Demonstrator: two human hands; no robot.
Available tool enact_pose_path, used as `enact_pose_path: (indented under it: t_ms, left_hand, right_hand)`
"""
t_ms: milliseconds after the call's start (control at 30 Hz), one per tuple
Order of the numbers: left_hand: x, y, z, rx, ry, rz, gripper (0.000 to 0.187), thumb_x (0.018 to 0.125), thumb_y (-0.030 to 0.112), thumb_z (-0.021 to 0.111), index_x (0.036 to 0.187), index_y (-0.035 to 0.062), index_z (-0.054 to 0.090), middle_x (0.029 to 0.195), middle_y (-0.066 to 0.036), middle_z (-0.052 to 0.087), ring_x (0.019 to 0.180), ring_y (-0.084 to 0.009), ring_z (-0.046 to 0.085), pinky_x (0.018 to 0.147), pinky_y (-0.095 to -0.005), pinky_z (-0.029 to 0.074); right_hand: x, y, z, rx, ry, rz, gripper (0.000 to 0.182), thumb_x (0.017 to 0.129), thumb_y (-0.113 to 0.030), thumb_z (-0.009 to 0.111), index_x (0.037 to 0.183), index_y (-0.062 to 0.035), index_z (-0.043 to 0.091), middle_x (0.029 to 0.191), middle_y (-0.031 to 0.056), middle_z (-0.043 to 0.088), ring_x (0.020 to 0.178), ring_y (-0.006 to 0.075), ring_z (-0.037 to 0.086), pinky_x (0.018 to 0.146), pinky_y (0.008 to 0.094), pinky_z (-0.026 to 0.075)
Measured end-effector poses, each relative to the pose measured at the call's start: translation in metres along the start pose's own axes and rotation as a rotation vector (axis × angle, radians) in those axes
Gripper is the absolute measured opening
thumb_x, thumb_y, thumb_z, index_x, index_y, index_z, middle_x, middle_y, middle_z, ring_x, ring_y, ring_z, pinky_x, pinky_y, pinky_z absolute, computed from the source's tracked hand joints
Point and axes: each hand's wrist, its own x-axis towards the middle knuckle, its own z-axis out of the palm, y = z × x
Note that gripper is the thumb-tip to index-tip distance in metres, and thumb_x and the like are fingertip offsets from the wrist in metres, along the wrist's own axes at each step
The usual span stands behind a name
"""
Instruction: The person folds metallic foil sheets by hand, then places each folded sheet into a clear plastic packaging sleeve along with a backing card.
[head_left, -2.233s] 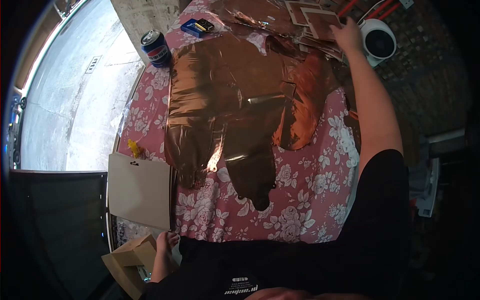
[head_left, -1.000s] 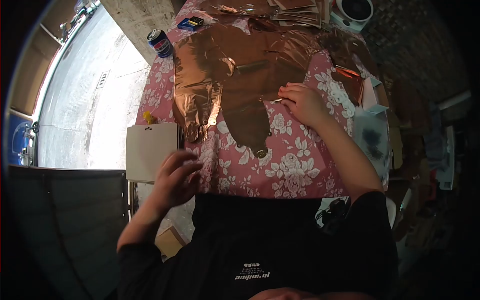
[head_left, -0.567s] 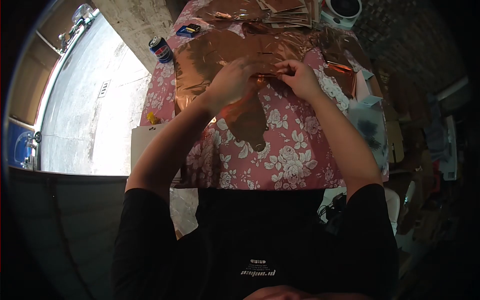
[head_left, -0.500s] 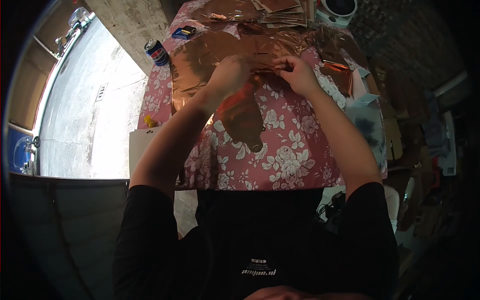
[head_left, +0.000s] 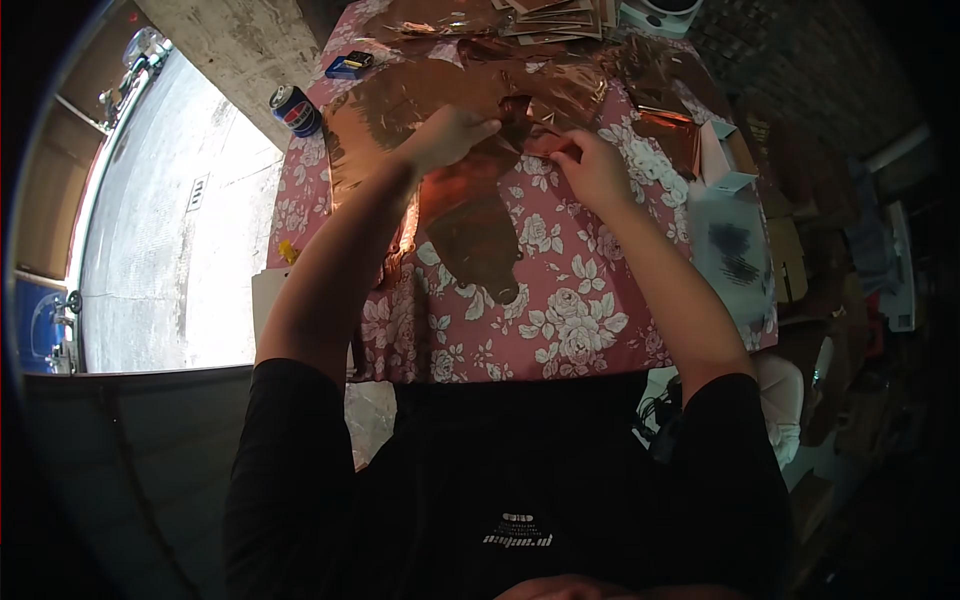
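Note:
A shiny copper-coloured foil sheet point(head_left: 385, 110) lies spread over the flowered tablecloth, with a rounded flap hanging toward me. My left hand point(head_left: 447, 137) is above it, its fingers closed together at the crumpled inner edge; the fingertips are partly hidden. My right hand point(head_left: 595, 170) pinches a small strip of copper foil point(head_left: 544, 142) between thumb and fingers. Between both hands, a folded bit of foil stands up and catches reddish light.
A soda can point(head_left: 295, 112) and a small blue box point(head_left: 345, 67) stand at the left edge. Stacked flat pieces point(head_left: 560, 22) lie at the back. On the right are a white open box point(head_left: 725, 160), a clear plastic sheet point(head_left: 735, 245) and more foil point(head_left: 675, 130).
My left hand has moved slightly left and down, while my right hand has shifted a little down. The foil between them now stands folded up, with more of it visible.

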Motion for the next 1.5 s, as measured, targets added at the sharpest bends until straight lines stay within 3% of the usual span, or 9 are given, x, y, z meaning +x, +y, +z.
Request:
enact_pose_path:
  t_ms: [67, 133, 233, 500, 600, 1000, 1233, 1333, 1500]
  left_hand:
    - [0.007, -0.006, -0.003, -0.199, -0.040, -0.259, 0.041, 0.107, 0.041, 0.069, 0.115, 0.0026, 0.082, 0.090, -0.006, 0.077, 0.072, -0.0150, 0.065, 0.070, -0.0356, 0.057]
    - [0.010, -0.010, -0.004, -0.245, -0.001, -0.266, 0.040, 0.107, 0.040, 0.070, 0.115, 0.0023, 0.082, 0.090, -0.006, 0.077, 0.071, -0.0146, 0.064, 0.068, -0.0346, 0.055]
    - [0.009, -0.007, 0.003, -0.331, 0.090, -0.190, 0.040, 0.106, 0.039, 0.071, 0.115, 0.0011, 0.081, 0.090, -0.007, 0.076, 0.072, -0.0132, 0.063, 0.066, -0.0325, 0.053]
    - [0.027, 0.008, -0.005, -0.150, 0.363, -0.053, 0.036, 0.103, 0.035, 0.074, 0.114, 0.0007, 0.079, 0.091, -0.009, 0.077, 0.086, -0.0158, 0.069, 0.078, -0.0367, 0.055]
    - [0.045, 0.013, -0.033, -0.089, 0.625, 0.097, 0.040, 0.099, 0.037, 0.075, 0.115, 0.0005, 0.078, 0.096, -0.020, 0.078, 0.089, -0.0359, 0.075, 0.083, -0.0443, 0.057]
    - [0.088, 0.090, -0.235, 0.054, 1.183, 0.245, 0.021, 0.100, 0.011, 0.066, 0.113, -0.0018, 0.076, 0.085, -0.011, 0.075, 0.074, -0.0215, 0.068, 0.069, -0.0386, 0.054]
    - [0.055, 0.148, -0.314, -0.504, 0.877, 0.319, 0.020, 0.102, 0.015, 0.067, 0.109, 0.0006, 0.078, 0.087, -0.011, 0.076, 0.069, -0.0205, 0.069, 0.063, -0.0395, 0.052]
    - [0.013, 0.179, -0.304, 0.135, 1.042, 0.316, 0.019, 0.097, 0.015, 0.072, 0.106, -0.0001, 0.079, 0.090, -0.009, 0.077, 0.076, -0.0169, 0.070, 0.069, -0.0371, 0.054]
    - [-0.069, 0.227, -0.236, 0.332, 0.956, 0.555, 0.021, 0.094, 0.009, 0.074, 0.110, -0.0020, 0.079, 0.092, -0.008, 0.078, 0.085, -0.0153, 0.072, 0.078, -0.0337, 0.057]
  right_hand:
    - [0.000, 0.004, 0.005, 0.007, 0.089, -0.020, 0.041, 0.087, -0.015, 0.086, 0.122, -0.0024, 0.070, 0.109, 0.0153, 0.076, 0.102, 0.0340, 0.072, 0.091, 0.0443, 0.056]
    - [-0.003, 0.003, 0.008, -0.124, 0.442, -0.238, 0.056, 0.083, -0.014, 0.089, 0.132, -0.0044, 0.064, 0.123, 0.0166, 0.069, 0.117, 0.0360, 0.065, 0.100, 0.0455, 0.053]
    - [-0.016, -0.002, 0.009, -0.194, 0.490, -0.342, 0.071, 0.078, -0.012, 0.092, 0.139, -0.0059, 0.057, 0.132, 0.0174, 0.062, 0.127, 0.0374, 0.058, 0.108, 0.0473, 0.049]
    - [-0.021, 0.004, 0.019, -0.260, -0.116, -0.468, 0.077, 0.083, -0.048, 0.089, 0.140, -0.0025, 0.065, 0.150, 0.0191, 0.058, 0.144, 0.0400, 0.051, 0.122, 0.0520, 0.039]
    - [-0.021, 0.000, 0.025, -0.357, -0.156, -0.409, 0.083, 0.088, -0.059, 0.081, 0.147, -0.0036, 0.061, 0.159, 0.0192, 0.053, 0.152, 0.0390, 0.044, 0.127, 0.0561, 0.032]
    - [-0.028, -0.003, 0.034, -0.404, -0.161, -0.306, 0.087, 0.100, -0.069, 0.060, 0.159, -0.0061, 0.048, 0.173, 0.0159, 0.037, 0.163, 0.0327, 0.028, 0.134, 0.0563, 0.018]
    - [-0.030, -0.007, 0.031, -0.438, -0.170, -0.305, 0.088, 0.101, -0.070, 0.058, 0.159, -0.0062, 0.048, 0.172, 0.0153, 0.037, 0.162, 0.0314, 0.030, 0.133, 0.0568, 0.017]
    - [-0.029, -0.002, 0.033, -0.428, -0.155, -0.343, 0.090, 0.099, -0.069, 0.062, 0.160, -0.0043, 0.047, 0.173, 0.0180, 0.036, 0.162, 0.0362, 0.030, 0.132, 0.0580, 0.020]
    - [-0.032, -0.003, 0.026, -0.242, 0.108, -0.466, 0.102, 0.092, -0.061, 0.077, 0.165, -0.0025, 0.036, 0.170, 0.0227, 0.036, 0.160, 0.0435, 0.030, 0.132, 0.0562, 0.024]
